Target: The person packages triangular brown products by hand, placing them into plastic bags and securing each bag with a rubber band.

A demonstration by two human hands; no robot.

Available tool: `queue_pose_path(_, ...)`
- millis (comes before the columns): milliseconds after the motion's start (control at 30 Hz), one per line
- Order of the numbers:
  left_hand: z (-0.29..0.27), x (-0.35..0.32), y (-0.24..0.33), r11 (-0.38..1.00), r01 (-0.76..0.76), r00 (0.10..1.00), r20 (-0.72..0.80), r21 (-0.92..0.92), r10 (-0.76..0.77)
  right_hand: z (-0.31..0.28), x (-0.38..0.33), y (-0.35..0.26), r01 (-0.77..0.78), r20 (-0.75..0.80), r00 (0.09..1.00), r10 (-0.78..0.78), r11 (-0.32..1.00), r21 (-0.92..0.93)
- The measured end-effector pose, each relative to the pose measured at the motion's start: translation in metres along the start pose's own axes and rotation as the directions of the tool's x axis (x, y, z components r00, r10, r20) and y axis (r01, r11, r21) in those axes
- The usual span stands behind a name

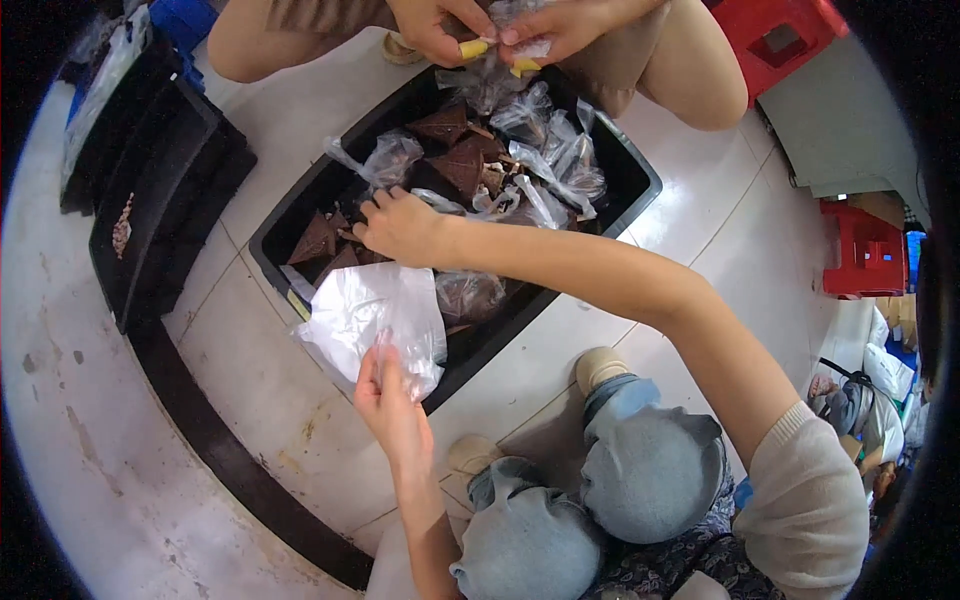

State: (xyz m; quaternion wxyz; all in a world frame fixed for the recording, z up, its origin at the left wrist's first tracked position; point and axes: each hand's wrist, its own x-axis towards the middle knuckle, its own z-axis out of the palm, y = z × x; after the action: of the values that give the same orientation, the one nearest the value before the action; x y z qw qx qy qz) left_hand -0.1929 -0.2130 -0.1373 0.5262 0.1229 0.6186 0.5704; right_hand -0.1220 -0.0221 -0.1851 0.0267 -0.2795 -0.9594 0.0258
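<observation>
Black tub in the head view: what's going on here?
The left hand holds a clear plastic bag over the near-left edge of the black tub. The right hand reaches in among dark brown pointed pieces; its grip is unclear. Opposite, a co-worker's hands handle clear plastic with yellow bits.

I count one flat clear bag (375, 305) in the left hand's (392, 405) grip and one black bin (630, 190) just beyond. Inside it, past that grip, I make out at least four pointed dark brown pieces (460, 168) and at least four filled clear bags (470, 297) (overlaps deny me firm totals). Farther beyond: two co-worker's hands (430, 28), two yellow bits (473, 48). Well right of the grip: two red stools (848, 255).
</observation>
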Motion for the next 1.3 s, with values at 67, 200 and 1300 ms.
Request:
queue_pose_path(67, 0.004, 0.0, 0.004, 0.999, 0.031, 0.998, -0.06, -0.007, -0.032, -0.009, -0.005, 0.009, -0.057, -0.012, 0.998, 0.06, 0.984, 0.167)
queue_pose_path(200, 0.007, 0.012, 0.002, 0.997, -0.02, 0.995, -0.096, 0.068, 0.027, -0.11, -0.049, 0.008, 0.077, -0.329, 0.848, 0.415, 0.518, 0.852)
queue_pose_path(1300, 0.033, 0.019, 0.0, 0.991, -0.125, 0.99, -0.059, 0.054, 0.128, -0.069, -0.138, 0.002, -0.255, 0.028, 0.686, 0.727, 0.205, 0.945)
